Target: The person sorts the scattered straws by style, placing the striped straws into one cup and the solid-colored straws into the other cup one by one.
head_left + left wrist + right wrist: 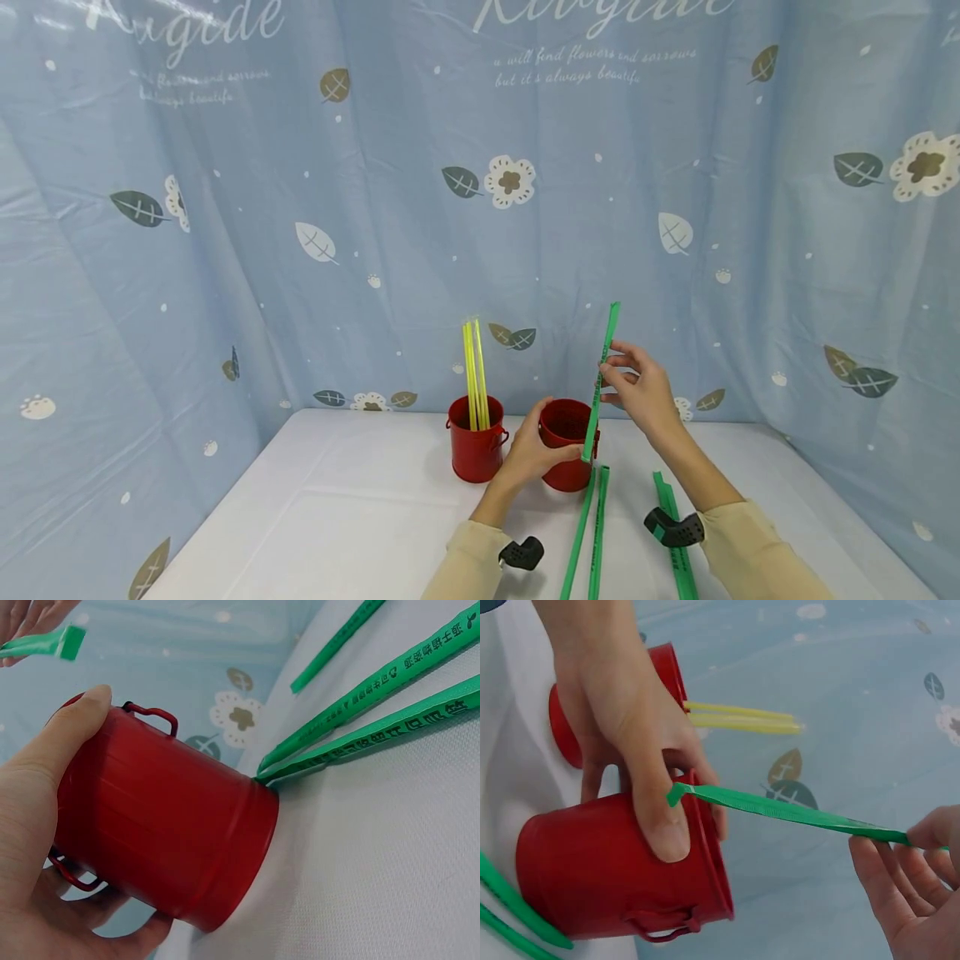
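My left hand [531, 450] grips a red metal bucket [567, 477] by its sides, the thumb lying near the rim in the left wrist view. Between the thumb and fingers of my right hand [640, 389] is a long green paper-wrapped stick [602, 383], pinched along its upper part. The stick is steeply tilted, and its lower end hangs in front of the bucket's rim on the near right side. In the right wrist view that end lies close to my left thumb [664, 832]; whether they touch I cannot tell.
Left of the gripped bucket stands a second red bucket [476, 458] with several yellow sticks [476, 375] upright in it. Two green sticks [588, 533] lie by the gripped bucket's base. More green sticks [681, 567] lie to the right on the white table [345, 517].
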{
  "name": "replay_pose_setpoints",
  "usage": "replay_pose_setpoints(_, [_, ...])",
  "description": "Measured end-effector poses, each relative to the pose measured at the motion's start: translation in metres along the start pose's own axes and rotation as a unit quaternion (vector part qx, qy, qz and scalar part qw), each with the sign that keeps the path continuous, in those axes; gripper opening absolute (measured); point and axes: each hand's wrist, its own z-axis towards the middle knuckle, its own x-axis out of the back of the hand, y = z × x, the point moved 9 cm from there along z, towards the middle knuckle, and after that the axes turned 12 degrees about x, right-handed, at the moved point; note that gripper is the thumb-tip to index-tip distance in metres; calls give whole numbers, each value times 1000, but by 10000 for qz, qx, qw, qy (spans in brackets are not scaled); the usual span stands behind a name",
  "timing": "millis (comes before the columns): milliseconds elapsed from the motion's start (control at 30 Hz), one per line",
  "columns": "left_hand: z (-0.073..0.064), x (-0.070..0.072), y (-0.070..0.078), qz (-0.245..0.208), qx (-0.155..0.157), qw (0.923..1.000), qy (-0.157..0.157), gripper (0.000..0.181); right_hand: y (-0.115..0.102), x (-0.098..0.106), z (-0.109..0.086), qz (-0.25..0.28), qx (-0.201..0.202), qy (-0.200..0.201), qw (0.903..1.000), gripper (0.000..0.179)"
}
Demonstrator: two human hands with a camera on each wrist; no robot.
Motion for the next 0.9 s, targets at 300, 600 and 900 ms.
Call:
replay_pose_setpoints(300, [-2,-1,0,-64,89,9999,-78,85,-22,4,12,-164,260,559,9980,45])
replay_pose_setpoints(600, [-5,-1,-1,7,101,9999,-38,89,-40,1,6,-416,539,951,9931,43])
replay_pose_setpoints(900, [-5,-1,-2,-82,42,10000,-31,89,6,-13,-3,-958,779,812,9890,41])
